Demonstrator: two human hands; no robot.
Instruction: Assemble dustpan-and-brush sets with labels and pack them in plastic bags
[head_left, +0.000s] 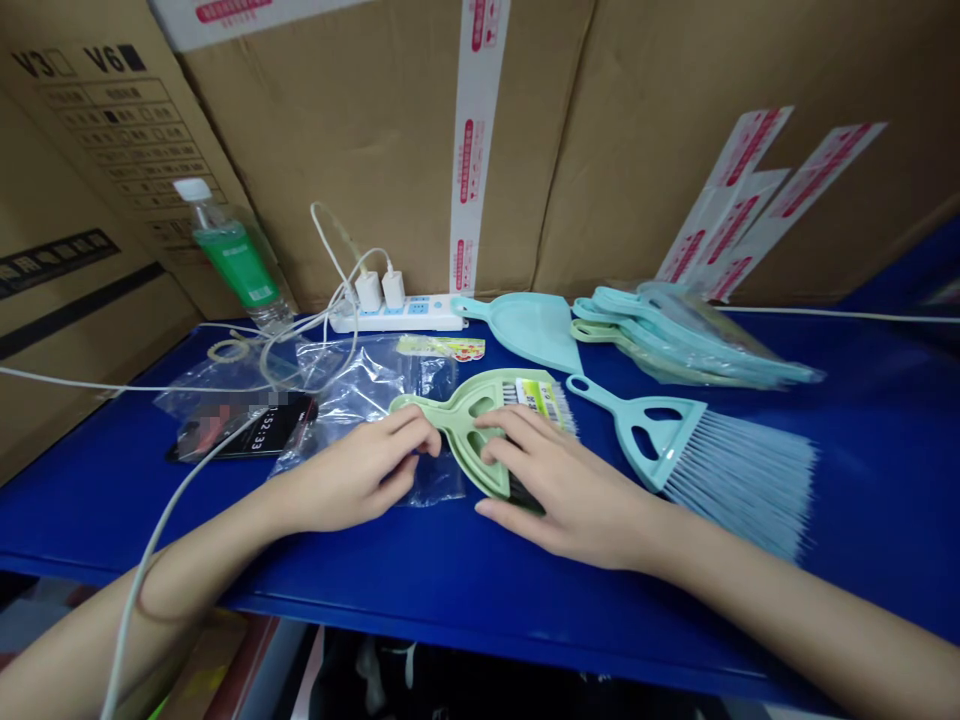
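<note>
A green mini dustpan-and-brush set (480, 410) with a barcode label lies on the blue table (450, 570), partly over a clear plastic bag (360, 390). My left hand (360, 470) has its fingers curled, pinching the bag's edge next to the set's handle. Resting on the right side of the set is my right hand (562, 480), fingers over the pan and thumb low against its edge.
A light blue brush (712, 450) lies right of my hands. A light blue dustpan (532, 325) and a stack of bagged sets (690, 340) sit behind. A power strip (397, 310) with chargers, a green-label bottle (236, 255), a phone (247, 430) and cardboard boxes stand at the back.
</note>
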